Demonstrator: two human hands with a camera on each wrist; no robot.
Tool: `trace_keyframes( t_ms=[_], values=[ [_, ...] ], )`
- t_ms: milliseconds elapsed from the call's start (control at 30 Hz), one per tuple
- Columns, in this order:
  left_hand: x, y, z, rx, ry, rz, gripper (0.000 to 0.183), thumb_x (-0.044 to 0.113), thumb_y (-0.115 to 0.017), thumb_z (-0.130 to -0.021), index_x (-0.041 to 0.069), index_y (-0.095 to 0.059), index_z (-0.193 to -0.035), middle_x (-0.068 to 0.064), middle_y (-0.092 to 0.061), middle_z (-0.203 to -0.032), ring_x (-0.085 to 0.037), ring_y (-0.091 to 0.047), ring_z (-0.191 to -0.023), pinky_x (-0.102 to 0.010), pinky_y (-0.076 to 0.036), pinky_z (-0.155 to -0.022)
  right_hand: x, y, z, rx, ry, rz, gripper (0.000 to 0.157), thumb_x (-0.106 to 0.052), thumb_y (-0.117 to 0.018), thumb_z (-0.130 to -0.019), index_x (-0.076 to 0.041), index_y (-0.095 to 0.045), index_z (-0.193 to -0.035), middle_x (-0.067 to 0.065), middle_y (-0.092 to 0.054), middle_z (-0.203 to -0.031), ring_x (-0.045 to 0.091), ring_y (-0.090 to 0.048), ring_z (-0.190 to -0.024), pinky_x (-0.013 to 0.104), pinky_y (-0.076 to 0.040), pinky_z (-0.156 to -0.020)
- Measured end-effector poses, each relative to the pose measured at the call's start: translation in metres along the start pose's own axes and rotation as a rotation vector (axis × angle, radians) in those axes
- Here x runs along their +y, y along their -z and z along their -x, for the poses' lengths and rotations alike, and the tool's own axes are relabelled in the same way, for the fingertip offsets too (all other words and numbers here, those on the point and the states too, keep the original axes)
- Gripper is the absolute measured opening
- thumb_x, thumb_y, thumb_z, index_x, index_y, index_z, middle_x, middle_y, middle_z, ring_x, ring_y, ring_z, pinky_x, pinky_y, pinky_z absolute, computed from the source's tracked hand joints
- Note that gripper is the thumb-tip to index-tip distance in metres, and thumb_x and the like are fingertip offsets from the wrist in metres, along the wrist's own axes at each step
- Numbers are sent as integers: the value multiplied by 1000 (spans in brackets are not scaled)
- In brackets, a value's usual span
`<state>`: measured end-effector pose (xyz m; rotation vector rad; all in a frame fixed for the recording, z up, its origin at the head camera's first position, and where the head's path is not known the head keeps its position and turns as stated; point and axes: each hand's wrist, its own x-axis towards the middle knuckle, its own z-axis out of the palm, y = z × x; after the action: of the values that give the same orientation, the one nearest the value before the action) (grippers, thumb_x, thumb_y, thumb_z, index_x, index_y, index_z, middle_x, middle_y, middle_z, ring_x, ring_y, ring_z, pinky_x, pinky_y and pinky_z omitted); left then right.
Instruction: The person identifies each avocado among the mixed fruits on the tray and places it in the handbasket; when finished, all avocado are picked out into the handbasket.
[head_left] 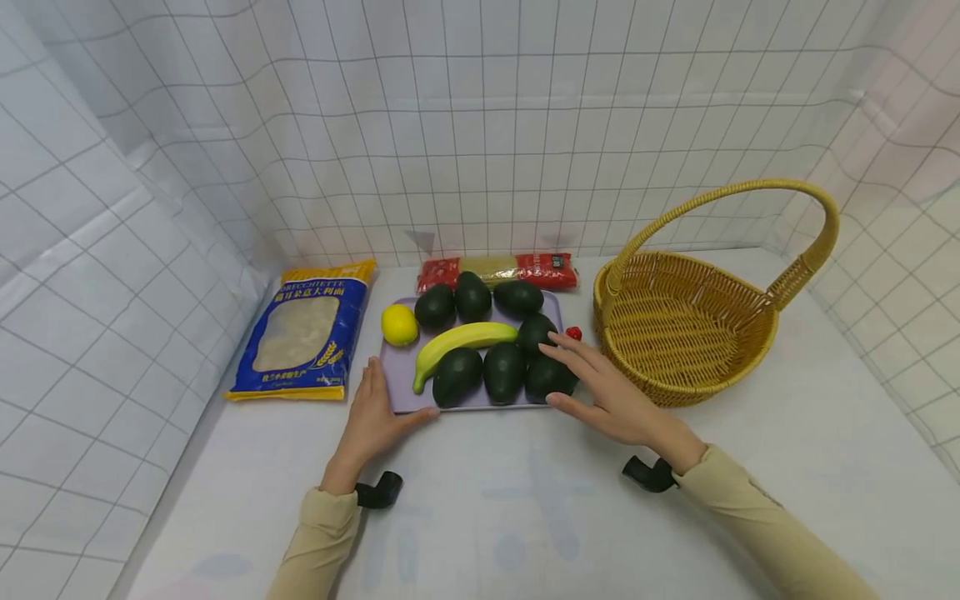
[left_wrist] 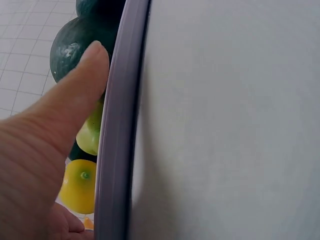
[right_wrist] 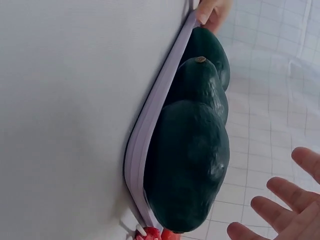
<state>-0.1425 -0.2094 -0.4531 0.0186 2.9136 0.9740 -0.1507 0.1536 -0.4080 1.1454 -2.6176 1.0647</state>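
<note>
A shallow lilac tray (head_left: 403,399) holds several dark green avocados (head_left: 457,377), a banana (head_left: 465,336) and a lemon (head_left: 399,325). My left hand (head_left: 372,425) lies at the tray's front left corner, fingers along the left side and thumb stretched along the front rim. In the left wrist view, the thumb (left_wrist: 75,95) is straight by the rim, close to an avocado. My right hand (head_left: 611,400) is over the tray's front right corner, fingers spread and holding nothing. The right wrist view has those fingers (right_wrist: 287,195) apart from the nearest avocado (right_wrist: 187,165).
A wicker basket (head_left: 675,321) with a tall handle stands right of the tray. On the left lies a blue and yellow bag of orecchiette (head_left: 300,333). Behind the tray is a red pasta packet (head_left: 551,271). A small red item (head_left: 573,332) sits between tray and basket.
</note>
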Motion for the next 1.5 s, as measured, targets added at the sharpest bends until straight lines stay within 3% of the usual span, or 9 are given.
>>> trace_keyframes(
  t_ms=[467, 900, 1333, 1500],
  values=[
    [-1, -5, -5, 30, 24, 28, 130, 55, -79, -70, -8, 6, -147, -29, 3, -153, -44, -5, -139, -53, -10, -111, 5, -12, -11, 26, -129, -118, 69, -42, -65, -89, -16, -36, -146, 5, -30, -150, 22, -25, -137, 54, -29, -105],
    [0, -8, -5, 40, 34, 26, 136, 55, -81, -65, -8, 7, -147, -31, 2, -152, -45, -5, -138, -54, -8, -111, 13, -25, -13, 23, -111, -59, 76, -38, -77, -80, -9, -42, -142, 16, -35, -145, 31, -31, -133, 57, -32, -102],
    [-4, -9, -6, 61, 40, 20, 135, 58, -81, -63, -5, 3, -149, -30, -5, -152, -44, -9, -138, -55, -9, -111, 20, -29, -4, 38, -96, -15, 74, -34, -80, -77, -10, -46, -139, 16, -36, -143, 33, -32, -132, 56, -34, -102],
    [-5, -11, -6, 71, 41, 12, 136, 60, -80, -62, -4, 2, -149, -29, -6, -152, -43, -10, -138, -55, -10, -111, 22, -30, -2, 67, -88, 8, 72, -29, -83, -75, -9, -50, -136, 15, -44, -134, 30, -41, -124, 50, -38, -100]
  ],
)
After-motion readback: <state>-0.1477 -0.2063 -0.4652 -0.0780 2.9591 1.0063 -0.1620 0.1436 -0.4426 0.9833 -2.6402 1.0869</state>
